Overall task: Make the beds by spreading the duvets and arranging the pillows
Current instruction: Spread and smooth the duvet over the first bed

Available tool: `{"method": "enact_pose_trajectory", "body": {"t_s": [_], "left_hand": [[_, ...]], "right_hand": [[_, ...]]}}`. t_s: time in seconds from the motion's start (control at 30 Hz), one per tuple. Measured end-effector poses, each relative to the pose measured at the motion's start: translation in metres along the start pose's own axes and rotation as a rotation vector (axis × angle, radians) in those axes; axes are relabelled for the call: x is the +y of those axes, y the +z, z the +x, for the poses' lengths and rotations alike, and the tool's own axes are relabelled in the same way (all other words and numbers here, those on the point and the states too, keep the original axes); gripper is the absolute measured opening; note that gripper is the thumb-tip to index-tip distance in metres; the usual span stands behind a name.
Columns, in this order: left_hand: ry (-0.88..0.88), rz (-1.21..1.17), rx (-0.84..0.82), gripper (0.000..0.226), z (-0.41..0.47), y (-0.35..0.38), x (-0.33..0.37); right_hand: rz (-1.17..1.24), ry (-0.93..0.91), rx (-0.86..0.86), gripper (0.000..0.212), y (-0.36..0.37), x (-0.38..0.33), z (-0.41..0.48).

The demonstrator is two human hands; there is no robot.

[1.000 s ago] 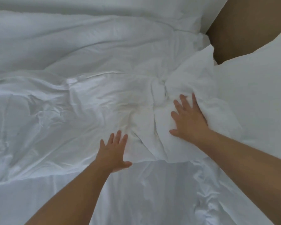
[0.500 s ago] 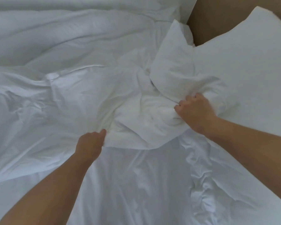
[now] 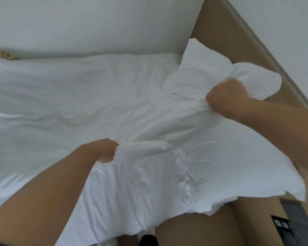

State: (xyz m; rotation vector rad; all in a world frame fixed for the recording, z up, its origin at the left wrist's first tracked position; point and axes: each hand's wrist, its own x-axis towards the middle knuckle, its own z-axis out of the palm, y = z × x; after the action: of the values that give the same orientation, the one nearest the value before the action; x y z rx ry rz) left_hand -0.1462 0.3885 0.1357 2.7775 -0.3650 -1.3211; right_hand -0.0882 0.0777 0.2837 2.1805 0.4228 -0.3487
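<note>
No brand, label or legible writing appears on any surface; the dark wall panel (image 3: 284, 227) at lower right carries small markings too blurred to read.

Hands: the left hand (image 3: 106, 150) is closed in a fist on a bunched fold of the white fabric duvet (image 3: 149, 132), near the bed's near edge. The right hand (image 3: 227, 96) is likewise closed in a fist, gripping a gathered section of the same duvet higher up and to the right. The fabric between the two hands is drawn into taut diagonal creases.

Location of task items: the duvet covers most of the white bed (image 3: 60, 96), and its right portion is lifted clear of the mattress. Its lower right edge hangs free and ragged over the tan floor (image 3: 194, 228). A white rectangular pillow (image 3: 203, 68) lies at the head of the bed, just behind the right hand and touching the raised duvet.

Edges and clearance: the far side of the bed abuts a plain white wall (image 3: 96, 23). A tan headboard panel (image 3: 220, 29) borders the pillow end. Open floor is visible below the hanging duvet edge.
</note>
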Motion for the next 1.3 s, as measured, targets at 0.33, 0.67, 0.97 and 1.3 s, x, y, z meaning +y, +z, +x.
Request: {"method": "enact_pose_trajectory", "body": {"t_s": [0.33, 0.67, 0.97, 1.3], "left_hand": [[0.121, 0.007, -0.080, 0.042, -0.063, 0.004, 0.052], [0.113, 0.005, -0.205, 0.056, -0.019, 0.083, 0.048], [0.116, -0.151, -0.041, 0.066, 0.047, 0.045, 0.112], [0.093, -0.610, 0.323, 0.089, 0.202, 0.000, 0.186]], "right_hand": [[-0.004, 0.120, -0.207, 0.030, 0.017, 0.029, -0.098], [0.113, -0.039, -0.344, 0.055, 0.107, -0.041, -0.086], [0.510, -0.213, -0.426, 0.073, 0.176, -0.043, -0.053], [1.193, 0.407, 0.083, 0.075, 0.216, -0.042, 0.071]]}}
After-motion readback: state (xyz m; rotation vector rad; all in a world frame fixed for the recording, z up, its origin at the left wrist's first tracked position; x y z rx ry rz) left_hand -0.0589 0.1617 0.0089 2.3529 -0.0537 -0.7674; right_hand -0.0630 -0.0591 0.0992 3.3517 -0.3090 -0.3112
